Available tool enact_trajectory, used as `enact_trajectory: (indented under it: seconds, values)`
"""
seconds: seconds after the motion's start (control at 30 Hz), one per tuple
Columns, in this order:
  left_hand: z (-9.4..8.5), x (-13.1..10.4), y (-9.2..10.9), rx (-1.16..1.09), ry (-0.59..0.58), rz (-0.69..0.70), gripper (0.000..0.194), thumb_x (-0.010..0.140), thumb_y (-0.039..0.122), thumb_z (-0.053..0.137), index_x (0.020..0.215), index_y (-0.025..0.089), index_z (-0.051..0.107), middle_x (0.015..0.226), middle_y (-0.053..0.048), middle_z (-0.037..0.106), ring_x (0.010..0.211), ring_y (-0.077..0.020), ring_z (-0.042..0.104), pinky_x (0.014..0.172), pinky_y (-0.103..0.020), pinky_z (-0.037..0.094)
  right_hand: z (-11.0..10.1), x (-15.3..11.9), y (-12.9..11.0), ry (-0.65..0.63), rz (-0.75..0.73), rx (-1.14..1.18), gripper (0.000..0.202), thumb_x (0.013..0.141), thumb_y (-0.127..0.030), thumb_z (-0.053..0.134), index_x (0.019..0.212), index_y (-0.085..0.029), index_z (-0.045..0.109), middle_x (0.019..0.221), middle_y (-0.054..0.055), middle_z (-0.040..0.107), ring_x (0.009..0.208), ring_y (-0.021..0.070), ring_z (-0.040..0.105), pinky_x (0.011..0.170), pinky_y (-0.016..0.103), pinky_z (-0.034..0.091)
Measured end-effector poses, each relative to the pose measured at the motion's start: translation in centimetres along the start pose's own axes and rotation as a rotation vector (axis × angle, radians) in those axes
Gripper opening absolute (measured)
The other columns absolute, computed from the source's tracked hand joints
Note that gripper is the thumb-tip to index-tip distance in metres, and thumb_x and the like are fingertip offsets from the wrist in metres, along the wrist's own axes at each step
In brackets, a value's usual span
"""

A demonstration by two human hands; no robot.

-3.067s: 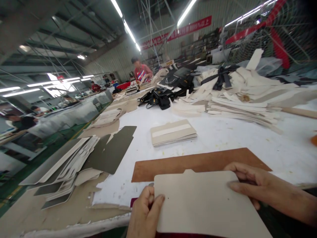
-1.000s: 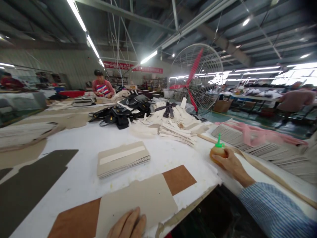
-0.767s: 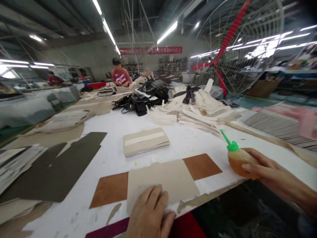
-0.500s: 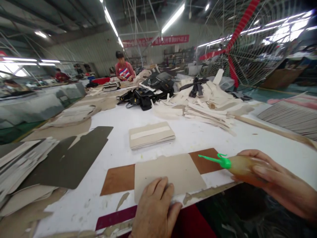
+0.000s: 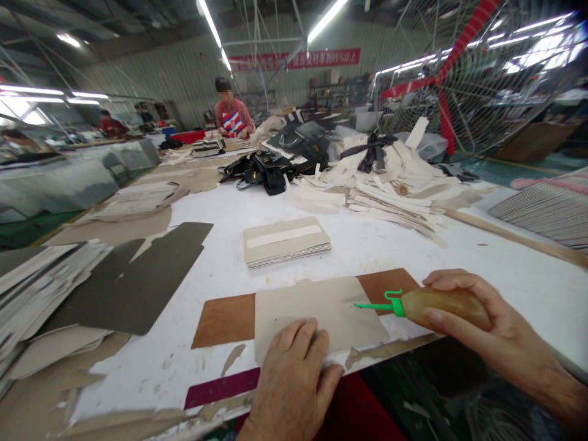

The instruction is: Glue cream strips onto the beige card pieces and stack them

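Observation:
My left hand (image 5: 294, 380) lies on the near edge of a beige panel (image 5: 316, 309), its fingers a little apart and nothing gripped. Brown pieces stick out from under or beside the panel, one on the left (image 5: 225, 320) and one on the right (image 5: 390, 283). In my right hand (image 5: 487, 324) is a soft amber glue bottle (image 5: 448, 308) with a green nozzle (image 5: 376, 306). The nozzle tip points left, over the panel's right part; whether it touches is not clear. A dark red strip (image 5: 223, 388) lies left of my left hand.
Beyond the panel sits a stack of beige pieces (image 5: 287, 242). Dark green sheets (image 5: 151, 282) lie at the left. Black bags (image 5: 269, 171) and pale strips (image 5: 395, 205) are heaped farther back. A large fan (image 5: 441, 79) stands at the right; a person (image 5: 234, 116) is across the table.
The bottle in my right hand has moved left, with its nozzle now over the panel instead of the right brown piece. My left hand stays on the panel. The whole view has shifted slightly.

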State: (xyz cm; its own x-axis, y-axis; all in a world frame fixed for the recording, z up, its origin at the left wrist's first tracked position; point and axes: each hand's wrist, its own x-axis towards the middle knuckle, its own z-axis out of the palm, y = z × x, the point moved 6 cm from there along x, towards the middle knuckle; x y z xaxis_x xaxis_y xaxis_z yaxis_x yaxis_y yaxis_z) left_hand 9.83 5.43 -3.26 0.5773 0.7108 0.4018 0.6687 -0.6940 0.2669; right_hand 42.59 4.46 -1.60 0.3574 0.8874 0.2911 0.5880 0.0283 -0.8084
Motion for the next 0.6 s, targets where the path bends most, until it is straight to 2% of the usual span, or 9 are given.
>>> enact_trajectory:
  seconds: [0.13, 0.23, 0.4, 0.6]
  values:
    - [-0.1, 0.0, 0.0, -0.008, -0.008, -0.006, 0.036, 0.097, 0.035, 0.080, 0.129, 0.020, 0.073, 0.138, -0.011, 0.077, 0.125, -0.0349, 0.072, 0.107, -0.057, 0.065, 0.4, -0.2, -1.3, -0.050, -0.190, -0.069, 0.043, 0.089, -0.071, 0.079, 0.109, -0.035, 0.065, 0.118, 0.002, 0.069, 0.113, 0.0358, 0.068, 0.099, 0.055, 0.055]
    - [-0.1, 0.0, 0.0, -0.014, -0.007, -0.003, 0.037, 0.098, 0.035, 0.080, 0.131, 0.020, 0.072, 0.139, -0.011, 0.077, 0.125, -0.0350, 0.072, 0.106, -0.058, 0.066, 0.8, -0.1, -2.1, -0.082, -0.308, -0.105, 0.034, 0.097, -0.065, 0.075, 0.114, -0.037, 0.064, 0.120, 0.003, 0.067, 0.110, 0.0338, 0.067, 0.097, 0.055, 0.054]
    - [-0.2, 0.0, 0.1, -0.010, -0.002, -0.001, 0.037, 0.099, 0.038, 0.079, 0.130, 0.019, 0.073, 0.139, -0.011, 0.077, 0.125, -0.0347, 0.072, 0.107, -0.056, 0.066, 1.1, -0.2, -3.7, -0.093, -0.434, -0.137, 0.026, 0.102, -0.057, 0.071, 0.117, -0.037, 0.063, 0.119, 0.004, 0.065, 0.107, 0.0328, 0.067, 0.096, 0.055, 0.056]
    - [-0.2, 0.1, 0.1, -0.002, 0.004, -0.005, 0.037, 0.098, 0.036, 0.080, 0.130, 0.020, 0.073, 0.139, -0.011, 0.077, 0.125, -0.0351, 0.072, 0.106, -0.057, 0.066, 1.9, 0.0, -5.9, -0.133, -0.543, -0.160, 0.018, 0.105, -0.045, 0.069, 0.119, -0.036, 0.064, 0.118, 0.004, 0.066, 0.103, 0.0299, 0.068, 0.089, 0.048, 0.060]
